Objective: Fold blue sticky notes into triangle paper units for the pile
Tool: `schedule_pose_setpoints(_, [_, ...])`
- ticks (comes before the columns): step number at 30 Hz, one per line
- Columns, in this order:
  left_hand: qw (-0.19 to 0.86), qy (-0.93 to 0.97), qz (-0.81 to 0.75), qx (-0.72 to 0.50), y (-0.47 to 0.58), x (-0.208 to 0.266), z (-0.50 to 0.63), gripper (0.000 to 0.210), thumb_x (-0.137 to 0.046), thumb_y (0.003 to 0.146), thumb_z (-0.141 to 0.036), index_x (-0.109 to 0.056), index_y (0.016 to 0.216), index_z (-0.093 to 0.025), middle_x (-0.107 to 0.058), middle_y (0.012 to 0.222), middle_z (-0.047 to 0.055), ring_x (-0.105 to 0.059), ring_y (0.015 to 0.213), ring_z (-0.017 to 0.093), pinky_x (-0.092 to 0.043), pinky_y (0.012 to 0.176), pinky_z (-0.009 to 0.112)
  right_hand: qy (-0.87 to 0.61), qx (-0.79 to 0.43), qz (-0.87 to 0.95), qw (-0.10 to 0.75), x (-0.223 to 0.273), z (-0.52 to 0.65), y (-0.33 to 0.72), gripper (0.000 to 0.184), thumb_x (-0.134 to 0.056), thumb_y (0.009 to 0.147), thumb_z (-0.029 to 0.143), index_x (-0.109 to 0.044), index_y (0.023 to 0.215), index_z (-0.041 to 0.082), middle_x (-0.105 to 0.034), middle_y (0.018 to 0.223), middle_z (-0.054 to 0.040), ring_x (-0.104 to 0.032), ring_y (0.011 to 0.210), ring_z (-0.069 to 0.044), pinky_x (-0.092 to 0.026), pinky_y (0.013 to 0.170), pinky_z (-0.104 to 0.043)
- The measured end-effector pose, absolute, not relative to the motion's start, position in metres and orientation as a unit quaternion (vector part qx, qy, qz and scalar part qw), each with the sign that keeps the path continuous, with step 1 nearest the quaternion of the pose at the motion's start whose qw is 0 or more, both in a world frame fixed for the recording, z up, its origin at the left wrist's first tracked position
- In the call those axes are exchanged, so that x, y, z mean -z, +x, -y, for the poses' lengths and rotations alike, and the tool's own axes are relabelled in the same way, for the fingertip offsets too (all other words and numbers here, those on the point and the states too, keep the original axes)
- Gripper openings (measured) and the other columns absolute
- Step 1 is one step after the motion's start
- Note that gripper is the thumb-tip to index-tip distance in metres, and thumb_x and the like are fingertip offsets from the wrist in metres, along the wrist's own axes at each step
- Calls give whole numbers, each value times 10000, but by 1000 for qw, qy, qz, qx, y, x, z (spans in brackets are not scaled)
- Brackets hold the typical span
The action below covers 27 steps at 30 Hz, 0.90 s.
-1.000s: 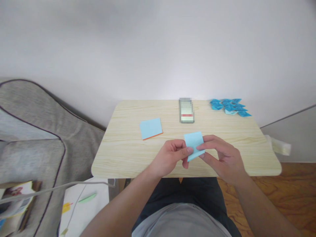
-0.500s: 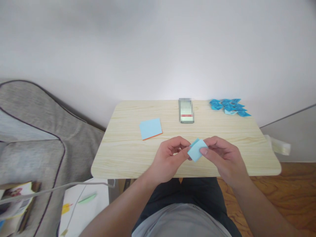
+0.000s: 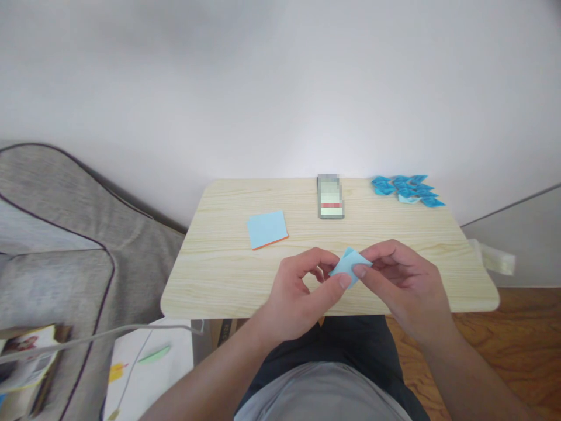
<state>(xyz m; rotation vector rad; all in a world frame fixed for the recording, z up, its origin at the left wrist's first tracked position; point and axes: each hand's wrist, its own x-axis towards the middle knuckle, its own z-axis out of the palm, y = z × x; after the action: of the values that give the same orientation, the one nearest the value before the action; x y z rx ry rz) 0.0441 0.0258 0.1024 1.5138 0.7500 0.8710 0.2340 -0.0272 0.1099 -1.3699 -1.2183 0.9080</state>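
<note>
A small folded piece of light-blue paper [image 3: 350, 263] is held between both hands above the front part of the table. My left hand [image 3: 307, 289] pinches its left corner, the thumb lying across its lower face. My right hand [image 3: 405, 283] grips the right corner, thumb in front and index finger behind. Fingers hide part of the back of the paper. Left of the hands, a stack of light-blue paper [image 3: 267, 228] with an orange lower edge lies flat on the table. Several folded blue paper pieces [image 3: 407, 190] sit grouped at the back right corner.
The wood-grain table [image 3: 219, 280] stands against a white wall. A phone [image 3: 331, 197] with a blurred screen lies at its back middle. On the left are a grey sofa [image 3: 140, 251], printed papers [image 3: 30, 356] and a pale cable [image 3: 118, 330]. A whitish object [image 3: 497, 260] is beyond the right edge.
My left thumb has moved right and down onto the paper's lower face. The paper has turned slightly, and my right hand has shifted a little to the right.
</note>
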Motion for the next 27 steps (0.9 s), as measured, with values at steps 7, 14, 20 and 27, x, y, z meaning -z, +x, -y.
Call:
schedule_pose_setpoints(7, [528, 676, -340, -386, 48, -106, -21, 140, -656, 948, -281, -711, 910, -158, -675, 786, 6, -569, 728, 102, -448, 684, 224, -559, -373, 508, 538, -114, 31, 231, 230, -786, 848, 257, -688, 1056, 262, -723, 882, -2, -673, 783, -137, -551, 706, -236])
schedule_pose_setpoints(14, [546, 660, -326, -400, 48, -100, -19, 127, -643, 959, -270, -702, 935, -160, -678, 839, 17, -584, 788, 118, -467, 746, 243, -551, -416, 503, 520, -117, 29, 234, 56, -740, 895, 294, -750, 929, 251, -719, 833, 2, -638, 733, -115, -511, 632, -200])
schedule_pose_setpoints(20, [547, 665, -322, -393, 48, -100, -19, 131, -620, 974, -269, -697, 949, -165, -664, 849, 13, -574, 802, 116, -466, 755, 237, -553, -377, 518, 533, -116, 32, 231, 24, -745, 891, 258, -728, 898, 243, -717, 836, 16, -641, 761, -112, -516, 700, -205])
schedule_pose_setpoints(27, [542, 672, -318, -393, 48, -100, -18, 117, -607, 980, -254, -690, 975, -170, -668, 870, 20, -585, 820, 125, -472, 775, 245, -552, -362, 520, 542, -115, 31, 229, 41, -751, 882, 232, -727, 913, 245, -728, 853, 14, -659, 765, -120, -531, 716, -220])
